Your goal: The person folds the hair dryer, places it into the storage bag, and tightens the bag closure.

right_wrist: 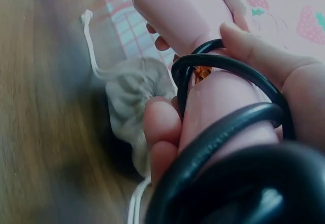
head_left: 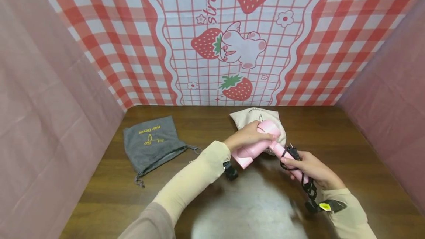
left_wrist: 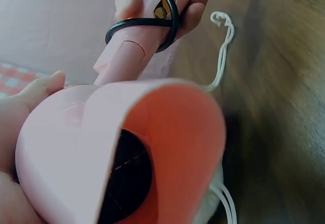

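A pink hair dryer (head_left: 256,149) is held by both hands above the table. My left hand (head_left: 247,135) grips its barrel (left_wrist: 56,148), thumb on one side, while a flared nozzle (left_wrist: 188,112) faces the left wrist camera. Lower down, my right hand (head_left: 313,169) holds the handle (right_wrist: 218,97), thumb and fingers on opposite sides. A black power cord (right_wrist: 223,127) loops round that handle, and its plug (head_left: 292,150) sticks up beside the right fingers. Behind the dryer lies a cream drawstring bag (head_left: 244,115), partly hidden by it and the left hand.
A grey drawstring bag (head_left: 152,141) with yellow "Hair Dryer" lettering lies flat at the left of the brown wooden table (head_left: 338,139). Checked strawberry cloth (head_left: 212,84) hangs along the back, with pink cloth (head_left: 49,102) at both sides.
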A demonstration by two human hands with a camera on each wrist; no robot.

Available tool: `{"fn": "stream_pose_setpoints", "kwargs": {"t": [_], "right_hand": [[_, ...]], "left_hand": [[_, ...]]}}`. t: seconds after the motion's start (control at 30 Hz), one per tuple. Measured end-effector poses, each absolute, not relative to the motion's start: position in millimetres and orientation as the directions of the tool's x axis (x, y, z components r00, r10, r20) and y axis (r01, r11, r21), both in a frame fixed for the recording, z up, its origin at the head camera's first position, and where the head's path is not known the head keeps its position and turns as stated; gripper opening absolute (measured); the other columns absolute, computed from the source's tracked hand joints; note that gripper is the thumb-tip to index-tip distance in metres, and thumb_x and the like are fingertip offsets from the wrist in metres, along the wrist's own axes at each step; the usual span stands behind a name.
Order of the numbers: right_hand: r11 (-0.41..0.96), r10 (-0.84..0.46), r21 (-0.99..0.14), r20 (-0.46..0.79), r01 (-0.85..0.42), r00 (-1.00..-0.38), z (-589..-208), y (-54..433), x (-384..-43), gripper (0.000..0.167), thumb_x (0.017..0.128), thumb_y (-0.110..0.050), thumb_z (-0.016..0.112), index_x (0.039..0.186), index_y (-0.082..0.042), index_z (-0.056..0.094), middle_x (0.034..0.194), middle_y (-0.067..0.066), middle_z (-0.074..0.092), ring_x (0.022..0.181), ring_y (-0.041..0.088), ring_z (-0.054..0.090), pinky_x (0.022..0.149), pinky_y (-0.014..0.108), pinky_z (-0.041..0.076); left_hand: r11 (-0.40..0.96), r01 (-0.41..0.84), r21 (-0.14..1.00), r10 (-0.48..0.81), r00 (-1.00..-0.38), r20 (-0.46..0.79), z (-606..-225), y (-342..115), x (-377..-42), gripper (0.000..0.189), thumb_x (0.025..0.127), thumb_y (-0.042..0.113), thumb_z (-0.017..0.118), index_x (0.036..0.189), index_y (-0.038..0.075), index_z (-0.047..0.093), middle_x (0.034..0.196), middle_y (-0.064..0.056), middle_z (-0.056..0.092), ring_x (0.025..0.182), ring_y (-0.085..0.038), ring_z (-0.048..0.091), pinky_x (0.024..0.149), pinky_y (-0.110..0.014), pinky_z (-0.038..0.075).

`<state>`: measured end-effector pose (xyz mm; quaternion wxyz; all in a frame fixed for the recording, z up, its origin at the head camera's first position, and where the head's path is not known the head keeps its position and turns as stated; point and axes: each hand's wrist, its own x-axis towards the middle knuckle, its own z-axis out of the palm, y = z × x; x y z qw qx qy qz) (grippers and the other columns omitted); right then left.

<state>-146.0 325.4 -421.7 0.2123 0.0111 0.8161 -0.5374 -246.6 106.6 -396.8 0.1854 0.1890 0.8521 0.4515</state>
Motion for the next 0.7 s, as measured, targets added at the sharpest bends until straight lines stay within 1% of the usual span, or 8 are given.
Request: {"fn": "stream_pose_setpoints", "kwargs": {"t": [0.17, 0.33, 0.43, 0.57, 0.7], "right_hand": [[0.439, -0.234, -0.871, -0.349, 0.222, -0.907, -422, 312, -154, 0.037, 0.095, -0.031, 0.062, 0.100, 0.005, 0.054, 0.067, 0.005, 0.065, 0.057, 0.011, 0.063, 0.042, 0.024, 0.044], [0.461, -0.256, -0.867, -0.336, 0.191, -0.907, -422, 298, -163, 0.039, 0.094, -0.032, 0.063, 0.101, 0.006, 0.054, 0.068, 0.006, 0.065, 0.057, 0.012, 0.064, 0.040, 0.024, 0.043], [0.469, -0.263, -0.864, -0.333, 0.182, -0.905, -423, 290, -169, 0.039, 0.093, -0.031, 0.064, 0.100, 0.005, 0.054, 0.067, 0.006, 0.065, 0.057, 0.013, 0.064, 0.040, 0.024, 0.044], [0.466, -0.271, -0.866, -0.335, 0.181, -0.903, -424, 276, -178, 0.039, 0.092, -0.032, 0.065, 0.100, 0.004, 0.053, 0.066, 0.005, 0.065, 0.056, 0.014, 0.064, 0.041, 0.025, 0.045], [0.460, -0.293, -0.872, -0.328, 0.168, -0.898, -427, 258, -187, 0.040, 0.091, -0.031, 0.066, 0.101, 0.005, 0.053, 0.075, 0.009, 0.069, 0.057, 0.015, 0.065, 0.046, 0.026, 0.049]], "left_hand": [[0.506, 0.120, 0.854, 0.471, -0.868, -0.157, -401, 89, -251, 0.063, 0.078, 0.056, 0.073, 0.118, 0.010, 0.055, 0.096, -0.001, 0.061, 0.081, -0.013, 0.058, 0.069, -0.025, 0.049], [0.484, 0.072, 0.872, 0.449, -0.876, -0.177, -402, 71, -252, 0.061, 0.079, 0.053, 0.073, 0.119, 0.010, 0.055, 0.096, -0.001, 0.061, 0.078, -0.013, 0.059, 0.067, -0.025, 0.049], [0.470, 0.049, 0.882, 0.445, -0.876, -0.188, -401, 60, -253, 0.059, 0.080, 0.052, 0.073, 0.116, 0.010, 0.055, 0.094, -0.003, 0.061, 0.076, -0.014, 0.060, 0.064, -0.027, 0.050], [0.455, 0.046, 0.889, 0.434, -0.883, -0.176, -401, 44, -256, 0.057, 0.079, 0.052, 0.074, 0.115, 0.012, 0.056, 0.095, -0.004, 0.063, 0.076, -0.014, 0.061, 0.064, -0.027, 0.051], [0.473, 0.035, 0.880, 0.389, -0.905, -0.173, -404, 26, -258, 0.060, 0.079, 0.051, 0.074, 0.118, 0.010, 0.057, 0.098, -0.004, 0.063, 0.079, -0.014, 0.060, 0.066, -0.026, 0.050]]}}
